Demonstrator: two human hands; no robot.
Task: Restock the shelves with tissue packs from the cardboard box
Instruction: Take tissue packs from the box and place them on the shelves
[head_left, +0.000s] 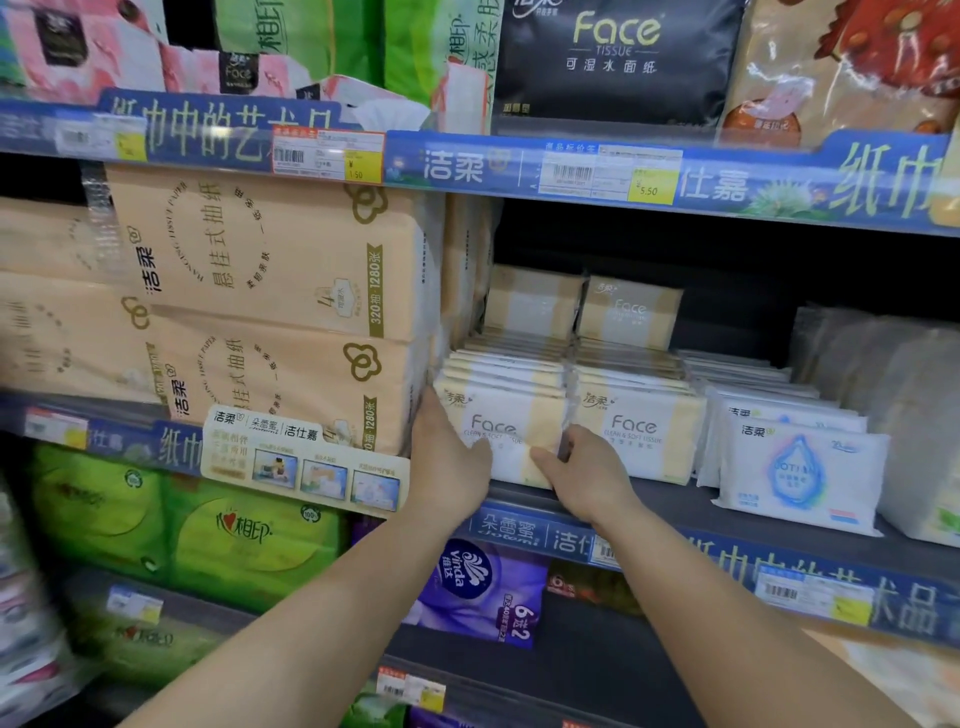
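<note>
Tissue packs (501, 426) already stood in rows at the middle shelf's (675, 506) front edge. Left hand (447, 457), fingers straight, pressed the front pack; right hand (584, 470) pinched its corner. Cardboard box unseen; remaining stock unknowable.

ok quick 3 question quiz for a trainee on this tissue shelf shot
1. True or false: both hands touch the front Face tissue pack in the left row.
2. Which pack stands right of the two Face rows? A) purple Vinda pack B) white pack with a blue droplet C) black Face pack
3. Fill in: the right hand grips the pack's lower ____ corner.

Key
1. True: the left hand lies flat on its left side.
2. B
3. right
</note>
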